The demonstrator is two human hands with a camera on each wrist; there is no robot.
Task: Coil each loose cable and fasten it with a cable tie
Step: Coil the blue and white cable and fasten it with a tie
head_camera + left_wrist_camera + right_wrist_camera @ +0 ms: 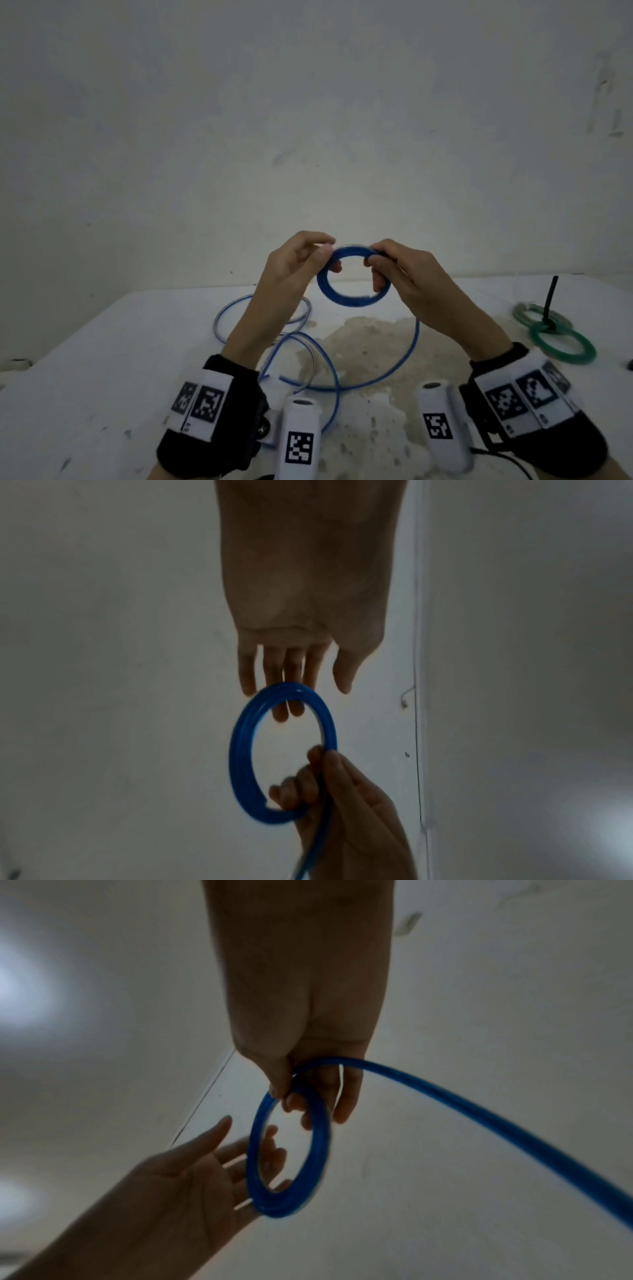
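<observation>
Above the table I hold up a small coil of blue cable [346,301] between both hands. My right hand [411,274] grips its right side, thumb and fingers pinching the turns [253,1150] together. From that grip the loose blue cable [417,339] hangs down and lies in wide loops on the table. My left hand [294,267] is at the coil's left side with straight, spread fingers [294,710] reaching behind the ring [240,750], thumb apart. I cannot tell how firmly it touches.
At the right of the white table [102,342] lie a dark green coil [561,361] and a paler green coil [520,313], joined by an upright black cable tie [549,298]. A brownish stain [370,342] marks the table's middle. A white wall rises behind.
</observation>
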